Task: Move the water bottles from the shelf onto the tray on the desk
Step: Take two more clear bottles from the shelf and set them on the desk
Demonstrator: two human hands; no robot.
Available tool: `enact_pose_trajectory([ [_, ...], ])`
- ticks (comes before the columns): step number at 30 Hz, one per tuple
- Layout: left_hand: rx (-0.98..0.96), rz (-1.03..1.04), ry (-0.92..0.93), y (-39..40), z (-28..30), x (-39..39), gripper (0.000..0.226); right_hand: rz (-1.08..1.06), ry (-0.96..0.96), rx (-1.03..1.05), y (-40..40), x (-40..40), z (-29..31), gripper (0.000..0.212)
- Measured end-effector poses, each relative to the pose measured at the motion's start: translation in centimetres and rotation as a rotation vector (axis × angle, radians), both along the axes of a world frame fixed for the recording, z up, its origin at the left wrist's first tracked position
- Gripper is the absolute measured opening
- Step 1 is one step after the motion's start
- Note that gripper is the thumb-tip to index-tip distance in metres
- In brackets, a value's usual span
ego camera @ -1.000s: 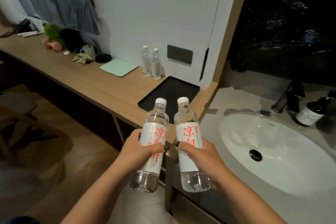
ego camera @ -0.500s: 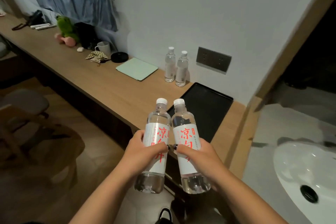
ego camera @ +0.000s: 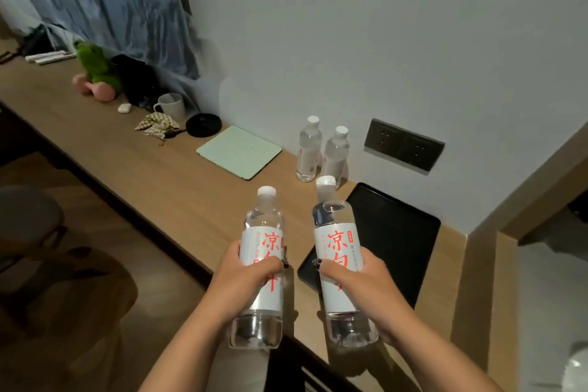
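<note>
My left hand grips a clear water bottle with a white label and red characters, held upright over the desk's front edge. My right hand grips a matching bottle over the near left corner of the black tray. The tray lies flat on the wooden desk, with nothing on the part I can see. Two more small bottles stand on the desk against the wall, just behind the tray's far left corner.
A pale green pad, a black round coaster, a white mug, a green plush toy and small items line the desk to the left. A dark wall socket sits above the tray. A chair stands lower left.
The view has swung left, away from the sink. Both bottles have moved apart and forward, the right one now over the tray's near corner.
</note>
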State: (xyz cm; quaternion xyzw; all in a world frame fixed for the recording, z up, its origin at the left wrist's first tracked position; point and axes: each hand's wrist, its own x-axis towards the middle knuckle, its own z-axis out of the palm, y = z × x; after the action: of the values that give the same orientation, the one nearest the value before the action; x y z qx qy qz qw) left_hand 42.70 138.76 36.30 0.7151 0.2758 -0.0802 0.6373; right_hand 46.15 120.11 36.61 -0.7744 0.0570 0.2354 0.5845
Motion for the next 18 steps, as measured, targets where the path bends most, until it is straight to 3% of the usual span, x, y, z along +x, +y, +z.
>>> enact_pose_trajectory([
  [7, -0.01, -0.049, -0.079, 3.7, -0.9, 8.9, 0.057, -0.201, -0.027, 0.011, 0.8, 4.3, -0.8, 0.029],
  [11, 0.011, -0.12, -0.15, 5.8, -1.5, 14.8, 0.042, -0.395, 0.063, 0.129, 2.7, 7.3, -1.6, 0.032],
  [18, 0.109, -0.308, -0.196, 9.4, -2.9, 22.9, 0.058, -0.761, 0.111, 0.11, 8.4, 12.9, -3.4, 0.031],
])
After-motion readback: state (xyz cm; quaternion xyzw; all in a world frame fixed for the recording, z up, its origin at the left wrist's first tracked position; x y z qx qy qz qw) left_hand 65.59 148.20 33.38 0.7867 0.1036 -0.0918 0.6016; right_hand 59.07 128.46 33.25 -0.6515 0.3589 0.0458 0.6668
